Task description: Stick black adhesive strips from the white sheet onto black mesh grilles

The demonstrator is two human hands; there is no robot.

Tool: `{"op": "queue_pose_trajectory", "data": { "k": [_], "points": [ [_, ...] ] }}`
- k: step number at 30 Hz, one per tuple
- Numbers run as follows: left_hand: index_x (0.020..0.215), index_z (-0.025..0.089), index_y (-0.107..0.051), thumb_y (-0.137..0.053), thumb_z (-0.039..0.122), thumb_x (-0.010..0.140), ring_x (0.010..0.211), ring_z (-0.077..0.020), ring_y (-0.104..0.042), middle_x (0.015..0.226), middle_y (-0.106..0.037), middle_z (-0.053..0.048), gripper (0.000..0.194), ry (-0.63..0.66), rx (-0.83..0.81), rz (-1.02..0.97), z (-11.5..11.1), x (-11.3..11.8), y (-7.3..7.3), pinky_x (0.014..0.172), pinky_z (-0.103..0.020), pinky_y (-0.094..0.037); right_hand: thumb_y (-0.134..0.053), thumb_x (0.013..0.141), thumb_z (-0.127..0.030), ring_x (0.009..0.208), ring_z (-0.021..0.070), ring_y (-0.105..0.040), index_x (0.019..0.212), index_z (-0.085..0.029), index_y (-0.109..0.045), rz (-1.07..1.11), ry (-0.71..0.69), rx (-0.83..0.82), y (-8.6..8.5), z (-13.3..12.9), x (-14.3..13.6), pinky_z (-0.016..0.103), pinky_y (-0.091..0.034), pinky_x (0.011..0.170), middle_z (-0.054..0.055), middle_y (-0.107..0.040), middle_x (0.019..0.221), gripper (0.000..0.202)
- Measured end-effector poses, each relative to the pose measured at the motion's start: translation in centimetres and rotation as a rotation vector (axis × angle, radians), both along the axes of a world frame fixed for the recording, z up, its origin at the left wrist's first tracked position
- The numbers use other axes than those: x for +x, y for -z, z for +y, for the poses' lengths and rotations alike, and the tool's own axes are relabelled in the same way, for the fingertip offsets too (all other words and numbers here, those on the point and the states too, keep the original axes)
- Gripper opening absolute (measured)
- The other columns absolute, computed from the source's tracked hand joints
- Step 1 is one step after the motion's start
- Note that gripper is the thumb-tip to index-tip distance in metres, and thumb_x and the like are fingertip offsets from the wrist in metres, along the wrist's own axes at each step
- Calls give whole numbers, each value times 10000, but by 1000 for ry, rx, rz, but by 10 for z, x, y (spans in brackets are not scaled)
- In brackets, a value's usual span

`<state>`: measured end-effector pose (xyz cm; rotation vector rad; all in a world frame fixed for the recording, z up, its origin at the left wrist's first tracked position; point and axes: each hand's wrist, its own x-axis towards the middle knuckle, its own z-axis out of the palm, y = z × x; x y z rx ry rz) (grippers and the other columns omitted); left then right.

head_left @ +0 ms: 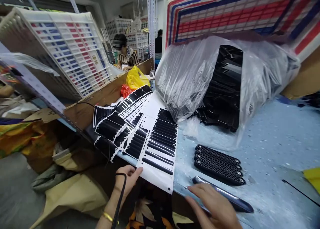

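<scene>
My left hand [128,179] pinches the near left edge of a white sheet [156,179] that bears rows of long black strips. Beside it, my right hand [212,202] is over the table's near edge, thumb and fingers apart, next to a glossy dark elongated piece [225,194]. Its fingertips are close to the left end of that piece; a tiny shiny bit shows near them, too small to name. Several black textured pieces [218,164] lie side by side behind it. More sheets of black strips [110,125] are fanned out to the left.
A clear plastic bag [185,75] full of black parts [225,89] stands at the back of the blue table [282,139]. Yellow [136,78] and red bags sit behind the sheets. White crates [72,52] rise at left. A person [127,55] sits in the background.
</scene>
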<state>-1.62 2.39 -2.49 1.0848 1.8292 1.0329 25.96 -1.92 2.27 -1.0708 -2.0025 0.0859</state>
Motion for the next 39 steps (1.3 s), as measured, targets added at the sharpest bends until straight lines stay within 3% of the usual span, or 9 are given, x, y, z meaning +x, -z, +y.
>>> {"op": "queue_pose_trajectory", "data": {
  "k": [3, 7, 11, 13, 18, 25, 33, 36, 39],
  "points": [
    [536, 136, -531, -722, 586, 593, 359, -104, -485, 459, -561, -36, 492, 22, -116, -409, -6, 9, 2, 356, -181, -261, -540, 899, -156, 706, 186, -617, 956, -190, -621, -36, -115, -93, -6, 21, -42, 299, -499, 615, 70, -648, 796, 105],
    [497, 119, -507, -827, 406, 524, 411, -74, -489, 461, -525, 3, 430, 8, -49, -658, -24, 15, -14, 394, -168, -358, -550, 882, -173, 653, 186, -571, 881, -183, -628, -69, -107, -129, 9, 37, -62, 299, -441, 579, 62, -602, 727, 80],
    [791, 104, -650, -852, 320, 508, 518, -99, -549, 661, -639, -30, 409, 18, -84, -838, -34, 9, -20, 414, -189, -442, -636, 835, -217, 606, 165, -557, 864, -169, -655, -143, -132, -265, 29, 40, -68, 274, -409, 548, 50, -586, 705, 59],
    [909, 89, -677, -829, 365, 575, 533, -92, -544, 734, -654, -52, 460, 37, -80, -846, -33, 8, -18, 387, -175, -424, -640, 846, -232, 606, 167, -555, 895, -158, -676, -143, -144, -285, 31, 39, -71, 274, -403, 549, 52, -582, 703, 95],
    [831, 82, -709, -774, 383, 675, 450, -38, -463, 652, -591, -14, 345, 73, -36, -813, -26, 13, -19, 371, -146, -369, -571, 905, -239, 644, 167, -564, 875, -158, -682, -80, -193, -336, 18, 38, -80, 274, -421, 577, 67, -587, 730, 140],
    [711, 81, -719, -781, 315, 596, 398, -36, -422, 563, -561, -3, 268, 112, -41, -822, -13, 29, -36, 338, -148, -320, -558, 889, -261, 613, 139, -554, 804, -167, -692, 125, -237, -485, 12, 46, -92, 251, -423, 572, 36, -583, 684, 184],
    [731, 78, -737, -736, 310, 644, 426, -47, -447, 554, -562, -13, 248, 248, -59, -805, -10, 40, -35, 360, -141, -320, -568, 836, -372, 542, 144, -568, 845, -144, -742, 223, -137, -649, 8, 58, -88, 241, -414, 493, 50, -642, 634, 287],
    [743, 72, -723, -753, 349, 631, 425, -55, -455, 551, -566, -15, 301, 199, -55, -772, -10, 38, -31, 354, -148, -334, -543, 821, -319, 587, 164, -612, 818, -139, -736, 329, -152, -698, 6, 64, -82, 252, -469, 517, 65, -682, 678, 264],
    [740, 74, -695, -773, 398, 589, 428, -68, -465, 577, -598, -26, 366, 90, -41, -705, -7, 30, -22, 331, -160, -346, -589, 792, -317, 532, 165, -615, 791, -133, -736, 489, -74, -688, -4, 69, -58, 256, -504, 488, 58, -670, 623, 235]
  ]
}}
